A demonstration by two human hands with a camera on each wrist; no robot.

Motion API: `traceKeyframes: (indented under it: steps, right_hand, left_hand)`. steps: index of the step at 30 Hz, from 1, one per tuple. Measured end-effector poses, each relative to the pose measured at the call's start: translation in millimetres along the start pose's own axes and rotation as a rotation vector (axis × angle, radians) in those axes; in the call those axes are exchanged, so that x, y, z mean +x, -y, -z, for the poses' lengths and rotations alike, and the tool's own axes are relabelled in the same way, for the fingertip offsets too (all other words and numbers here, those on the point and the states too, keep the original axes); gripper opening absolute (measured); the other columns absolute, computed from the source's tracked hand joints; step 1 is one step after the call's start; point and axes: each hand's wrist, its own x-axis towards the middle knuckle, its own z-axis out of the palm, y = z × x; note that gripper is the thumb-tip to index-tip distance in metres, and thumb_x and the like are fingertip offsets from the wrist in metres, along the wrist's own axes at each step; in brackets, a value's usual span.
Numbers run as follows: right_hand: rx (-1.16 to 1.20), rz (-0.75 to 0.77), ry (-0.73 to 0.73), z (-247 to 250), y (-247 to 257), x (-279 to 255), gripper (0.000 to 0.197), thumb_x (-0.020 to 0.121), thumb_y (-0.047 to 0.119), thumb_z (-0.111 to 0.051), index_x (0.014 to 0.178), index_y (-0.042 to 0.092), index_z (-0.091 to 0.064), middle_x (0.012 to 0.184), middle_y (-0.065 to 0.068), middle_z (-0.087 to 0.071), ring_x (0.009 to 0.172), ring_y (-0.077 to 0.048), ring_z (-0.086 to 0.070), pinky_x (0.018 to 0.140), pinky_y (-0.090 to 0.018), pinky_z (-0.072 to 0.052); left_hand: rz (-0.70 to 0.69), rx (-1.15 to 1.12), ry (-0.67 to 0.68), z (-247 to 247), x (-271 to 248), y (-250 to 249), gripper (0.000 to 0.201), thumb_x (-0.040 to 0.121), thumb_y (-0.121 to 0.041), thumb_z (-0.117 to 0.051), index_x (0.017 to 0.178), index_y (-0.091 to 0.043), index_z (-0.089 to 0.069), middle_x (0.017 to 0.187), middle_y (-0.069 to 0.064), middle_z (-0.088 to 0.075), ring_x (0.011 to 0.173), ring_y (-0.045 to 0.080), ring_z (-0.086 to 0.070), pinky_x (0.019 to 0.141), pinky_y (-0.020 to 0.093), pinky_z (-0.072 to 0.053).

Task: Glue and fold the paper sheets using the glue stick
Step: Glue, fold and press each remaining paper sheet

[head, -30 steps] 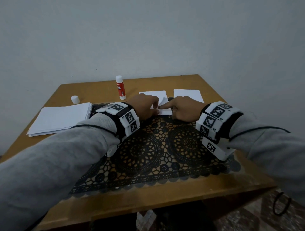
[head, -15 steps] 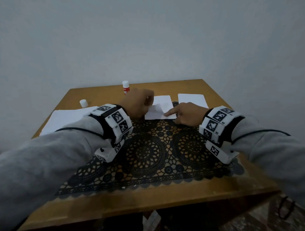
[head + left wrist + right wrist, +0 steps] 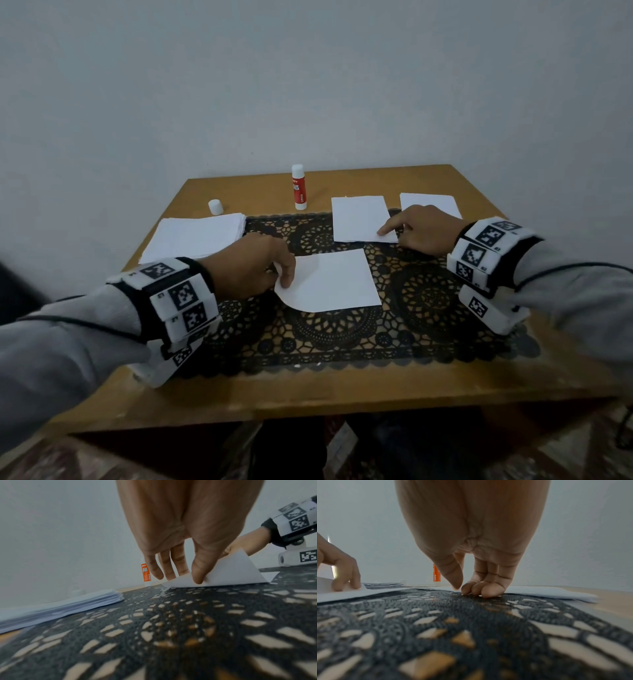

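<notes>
My left hand pinches the left edge of a white sheet, which lies over the middle of the black lace mat. In the left wrist view the thumb sits on top of the sheet, whose edge is lifted. My right hand lays a straight index finger on the near right corner of a smaller sheet further back. Its other fingers are curled onto the mat. The red and white glue stick stands upright and uncapped at the back.
A stack of white sheets lies at the left of the wooden table. The glue stick's white cap stands behind the stack. Another white sheet lies at the back right. A wall rises just behind the table.
My left hand has left the sheet at the back and now holds a new sheet over the middle of the mat. My right index finger stays on the back sheet.
</notes>
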Motion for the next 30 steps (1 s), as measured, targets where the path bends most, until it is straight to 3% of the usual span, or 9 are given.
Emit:
traceKeyframes:
  steps: [4,6,9,12,15,19,22,26,30]
  right_hand:
    - [-0.014,-0.008,-0.019,-1,1,0,0.035,0.093,0.005,-0.05,0.121,0.019,-0.065,0.088,0.012,-0.046,0.091,-0.013,-0.048,0.062,-0.004,-0.03]
    - [-0.025,-0.02,-0.063,2,5,3,0.027,0.091,0.01,-0.054,0.115,0.014,-0.067,0.081,0.011,-0.049,0.091,-0.016,-0.053,0.07,-0.017,-0.038]
    - [-0.006,-0.01,-0.161,16,24,19,0.016,0.09,0.014,-0.06,0.102,0.009,-0.068,0.073,0.014,-0.049,0.079,-0.013,-0.051,0.07,-0.025,-0.036]
    - [0.248,-0.056,-0.198,25,55,46,0.009,0.088,0.013,-0.064,0.095,0.008,-0.068,0.077,0.0,-0.064,0.066,-0.014,-0.057,0.058,-0.026,-0.048]
    - [0.478,-0.13,-0.186,14,81,82,0.024,0.08,0.018,-0.073,0.101,0.012,-0.063,0.089,-0.005,-0.067,0.073,-0.019,-0.063,0.068,-0.035,-0.057]
    - [0.53,-0.212,-0.143,-6,103,126,0.047,0.076,0.03,-0.079,0.109,0.01,-0.053,0.095,-0.006,-0.063,0.09,-0.025,-0.066,0.086,-0.043,-0.056]
    - [0.573,-0.223,-0.118,-10,107,148,0.048,0.075,0.033,-0.08,0.111,0.008,-0.059,0.101,-0.01,-0.069,0.091,-0.03,-0.068,0.088,-0.048,-0.055]
    - [0.597,-0.243,-0.111,-15,96,166,0.037,0.068,0.032,-0.082,0.093,0.01,-0.067,0.087,-0.015,-0.073,0.072,-0.03,-0.065,0.087,-0.054,-0.055]
    - [0.59,-0.231,-0.17,-12,103,150,0.029,0.073,0.029,-0.08,0.093,0.01,-0.068,0.083,-0.009,-0.071,0.078,-0.029,-0.069,0.082,-0.044,-0.057]
  left_hand:
    - [0.017,0.043,0.12,3,4,-2,0.043,0.074,0.011,-0.05,0.087,-0.024,-0.071,0.109,-0.007,-0.059,0.104,0.011,-0.053,0.096,0.034,-0.044]
    - [0.027,0.074,0.161,3,6,-1,0.048,0.073,0.01,-0.049,0.095,-0.027,-0.07,0.114,-0.007,-0.058,0.109,0.013,-0.051,0.097,0.036,-0.044]
    - [-0.03,0.151,0.169,3,12,-1,0.03,0.082,-0.007,-0.057,0.101,-0.028,-0.068,0.11,-0.007,-0.057,0.103,0.013,-0.052,0.092,0.037,-0.045]
    - [-0.081,0.191,0.207,2,21,-1,0.011,0.085,-0.024,-0.067,0.095,-0.027,-0.063,0.104,-0.009,-0.053,0.1,0.011,-0.048,0.088,0.032,-0.044]
    - [-0.091,0.187,0.258,2,28,1,0.015,0.085,-0.024,-0.069,0.091,-0.03,-0.057,0.102,-0.009,-0.049,0.1,0.01,-0.04,0.084,0.027,-0.039]
    - [-0.116,0.18,0.263,-2,32,6,0.017,0.085,-0.025,-0.068,0.094,-0.03,-0.055,0.107,-0.008,-0.048,0.101,0.012,-0.035,0.083,0.027,-0.037]
    - [-0.143,0.157,0.24,-3,33,10,0.017,0.085,-0.024,-0.068,0.096,-0.027,-0.056,0.106,-0.007,-0.048,0.1,0.013,-0.034,0.077,0.024,-0.03]
    - [-0.139,0.135,0.229,-5,32,12,0.018,0.084,-0.025,-0.069,0.092,-0.03,-0.054,0.103,-0.01,-0.046,0.099,0.012,-0.032,0.082,0.027,-0.034]
    - [-0.092,0.166,0.215,-7,26,7,0.02,0.087,-0.023,-0.065,0.099,-0.03,-0.051,0.11,-0.008,-0.043,0.102,0.012,-0.029,0.088,0.031,-0.039]
